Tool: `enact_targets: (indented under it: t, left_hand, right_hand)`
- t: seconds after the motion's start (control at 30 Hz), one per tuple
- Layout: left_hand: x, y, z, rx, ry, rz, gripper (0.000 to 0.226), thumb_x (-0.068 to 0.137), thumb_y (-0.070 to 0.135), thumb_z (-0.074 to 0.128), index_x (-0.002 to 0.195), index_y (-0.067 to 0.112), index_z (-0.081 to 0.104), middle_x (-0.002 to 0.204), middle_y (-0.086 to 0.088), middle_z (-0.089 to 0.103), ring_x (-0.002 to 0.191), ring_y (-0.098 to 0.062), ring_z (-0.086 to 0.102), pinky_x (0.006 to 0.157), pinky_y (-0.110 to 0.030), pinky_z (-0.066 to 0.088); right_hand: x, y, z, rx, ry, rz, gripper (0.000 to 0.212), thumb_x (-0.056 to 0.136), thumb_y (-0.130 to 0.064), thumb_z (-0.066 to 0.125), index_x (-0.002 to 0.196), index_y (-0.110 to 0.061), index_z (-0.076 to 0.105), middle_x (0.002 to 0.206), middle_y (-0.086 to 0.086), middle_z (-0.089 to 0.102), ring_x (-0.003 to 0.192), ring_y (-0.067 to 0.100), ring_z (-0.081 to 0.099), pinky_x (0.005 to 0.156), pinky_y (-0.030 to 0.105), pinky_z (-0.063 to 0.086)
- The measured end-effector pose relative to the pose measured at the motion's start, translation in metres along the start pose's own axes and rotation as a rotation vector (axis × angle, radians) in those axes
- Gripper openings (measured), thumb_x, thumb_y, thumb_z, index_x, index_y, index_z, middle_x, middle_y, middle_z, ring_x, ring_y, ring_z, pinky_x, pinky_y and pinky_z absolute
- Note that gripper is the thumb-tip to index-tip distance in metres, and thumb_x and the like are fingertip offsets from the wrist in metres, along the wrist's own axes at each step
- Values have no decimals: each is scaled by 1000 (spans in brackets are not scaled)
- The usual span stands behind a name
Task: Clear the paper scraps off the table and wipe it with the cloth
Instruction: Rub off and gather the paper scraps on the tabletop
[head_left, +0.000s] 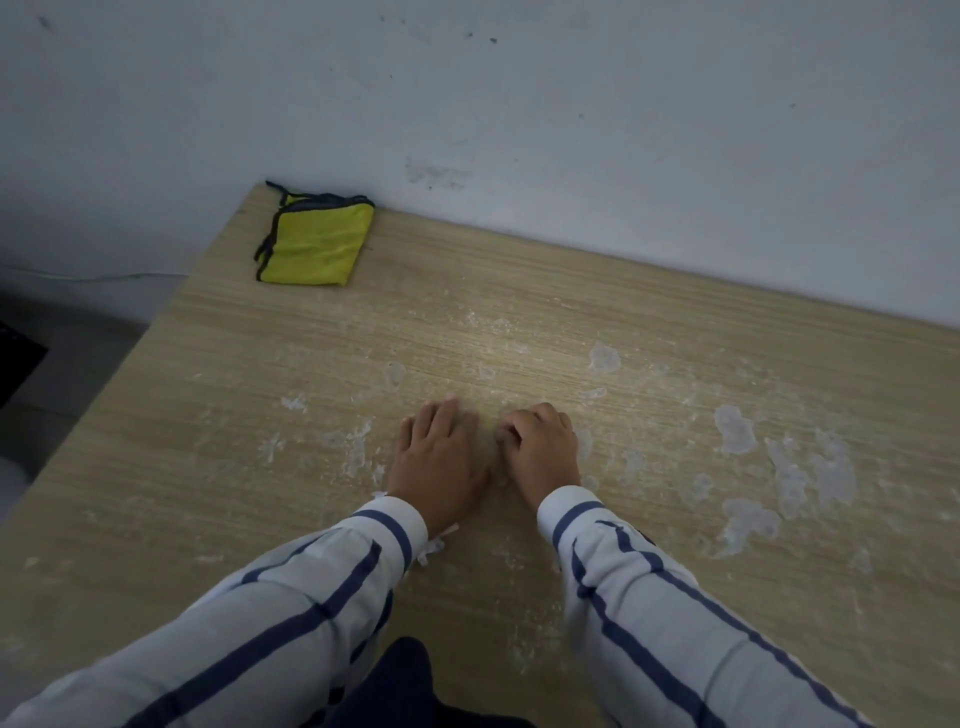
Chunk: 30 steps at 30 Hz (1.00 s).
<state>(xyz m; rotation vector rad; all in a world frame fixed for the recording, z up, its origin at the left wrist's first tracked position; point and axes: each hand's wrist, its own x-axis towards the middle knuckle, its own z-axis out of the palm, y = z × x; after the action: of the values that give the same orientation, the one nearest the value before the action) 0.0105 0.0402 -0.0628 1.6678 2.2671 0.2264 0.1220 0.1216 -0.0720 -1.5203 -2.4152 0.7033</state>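
Nearest: striped sleeves (322, 597) reach in over the counter (156, 467). Left hand (439, 457) lies palm-down, fingers (441, 415) spread flat, gripping nothing. Right hand (543, 449) sits just beside it, fingers curled under; cannot tell if they pinch anything. Both probably gathering paper scraps (431, 545) toward one pile; a few bits show by the left cuff. Whitish patches (735, 428) lie right of the hands, residue or scraps unclear. Cloth (314, 241) is folded at the counter's far-left corner, well apart from the hands, likely parked clear for wiping afterwards.
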Motion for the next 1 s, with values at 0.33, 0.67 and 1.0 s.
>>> enact_targets:
  t: [0.33,0.67,1.0]
  left_hand:
    - [18,5,2,52,178,115,19,86,29,52,85,20,68,99,-2,63,98,-26,56,89,-40,42]
    - [21,18,6,92,155,59,28,93,31,40,94,15,63,102,-2,60,97,-23,53,88,-36,37]
    - [26,14,8,195,150,96,23,94,20,39,97,11,60,104,-9,59,96,-28,52,86,-39,38]
  right_hand:
    - [-14,16,7,70,55,-68,44,85,-32,33,96,-9,69,97,12,60,88,31,51,81,41,43]
    - [-13,16,9,89,78,-50,32,87,-25,42,90,-8,69,93,14,60,84,32,51,78,40,42]
    - [-18,14,8,27,73,-88,46,87,-32,31,100,-7,68,99,15,62,89,35,54,81,44,44]
